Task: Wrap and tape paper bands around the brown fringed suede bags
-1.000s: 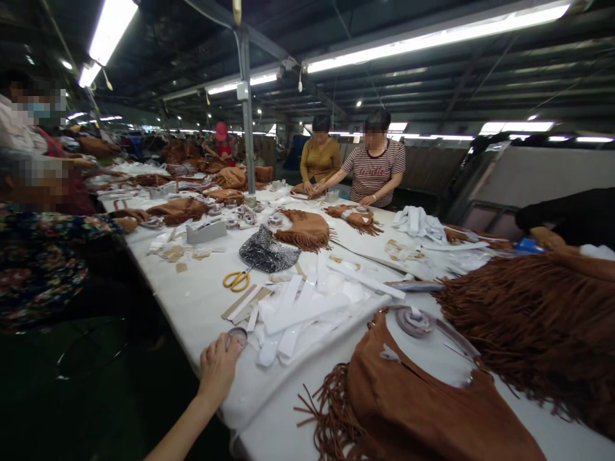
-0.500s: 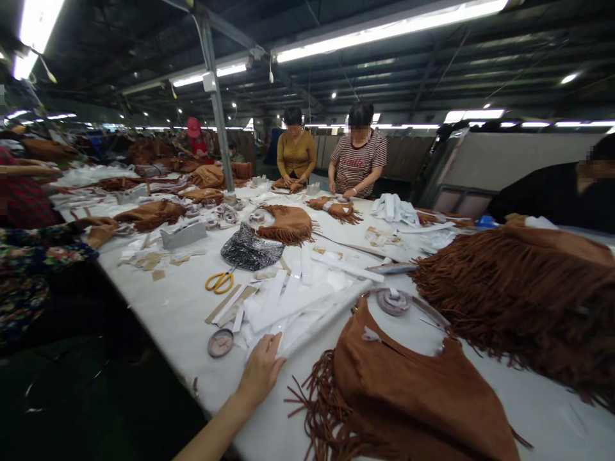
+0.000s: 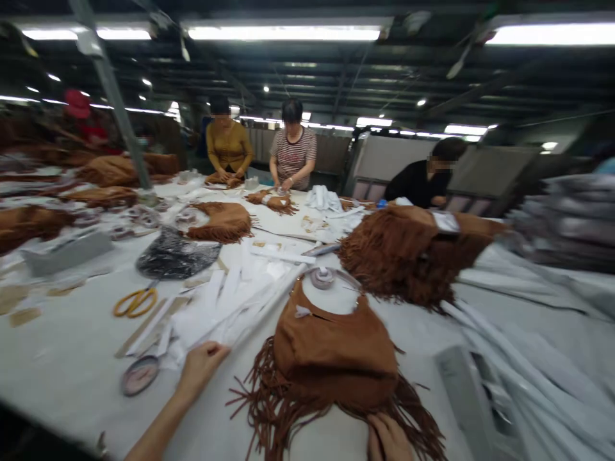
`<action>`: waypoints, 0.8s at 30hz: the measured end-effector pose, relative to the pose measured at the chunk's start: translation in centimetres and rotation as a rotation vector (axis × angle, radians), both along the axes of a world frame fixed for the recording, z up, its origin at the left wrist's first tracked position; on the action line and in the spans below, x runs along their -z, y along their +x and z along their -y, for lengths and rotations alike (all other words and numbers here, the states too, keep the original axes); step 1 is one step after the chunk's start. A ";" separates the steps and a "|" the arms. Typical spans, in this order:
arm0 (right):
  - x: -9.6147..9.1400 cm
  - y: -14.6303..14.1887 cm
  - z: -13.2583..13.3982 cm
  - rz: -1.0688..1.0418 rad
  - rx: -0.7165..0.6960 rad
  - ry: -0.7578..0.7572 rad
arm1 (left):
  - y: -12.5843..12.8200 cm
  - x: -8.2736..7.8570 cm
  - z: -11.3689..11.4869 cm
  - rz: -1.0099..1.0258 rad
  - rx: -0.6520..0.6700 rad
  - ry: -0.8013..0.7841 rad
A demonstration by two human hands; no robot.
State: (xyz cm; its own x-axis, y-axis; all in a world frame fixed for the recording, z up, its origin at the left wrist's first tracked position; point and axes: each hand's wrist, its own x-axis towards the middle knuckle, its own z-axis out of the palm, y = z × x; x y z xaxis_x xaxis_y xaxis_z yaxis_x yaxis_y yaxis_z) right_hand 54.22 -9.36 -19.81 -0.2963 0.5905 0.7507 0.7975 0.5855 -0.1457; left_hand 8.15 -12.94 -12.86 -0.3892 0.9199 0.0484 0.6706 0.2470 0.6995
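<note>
My left hand (image 3: 202,365) is closed in a pinch at the edge of a clear plastic sheet (image 3: 230,323), left of a brown suede handbag (image 3: 336,349). The handbag lies on the table with its strap curled behind it, a white wrapping on its zip pull and long fringe (image 3: 269,410) spread on both sides. My right hand (image 3: 388,438) is at the bottom edge of the view with bent fingers, among the right-hand fringe. A smooth pale patch lies beside those fingers, and I cannot make out what they hold.
Yellow-handled scissors (image 3: 135,302), a tape roll (image 3: 140,375) and a black patterned cap-like piece (image 3: 177,255) lie to the left. A fringed bag pile (image 3: 403,256) stands behind right, a grey holder (image 3: 480,403) nearer. Co-workers (image 3: 293,150) stand across the table.
The view has swung right, bringing the handbag toward the middle. My right hand has come into view at its lower fringe. My left hand remains by the plastic.
</note>
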 end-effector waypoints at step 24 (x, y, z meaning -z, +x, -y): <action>-18.6 -9.8 6.9 0.073 -0.550 -0.554 | 9.9 -16.6 4.4 0.436 1.293 -0.408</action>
State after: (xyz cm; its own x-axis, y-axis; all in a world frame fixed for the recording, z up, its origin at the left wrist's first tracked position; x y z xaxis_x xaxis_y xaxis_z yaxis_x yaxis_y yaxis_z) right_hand 44.41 -16.22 -1.21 -0.6923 0.6270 0.3571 0.4326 0.7568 -0.4901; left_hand 18.04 -17.31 3.72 0.8073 0.5533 -0.2053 0.3286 -0.1324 0.9352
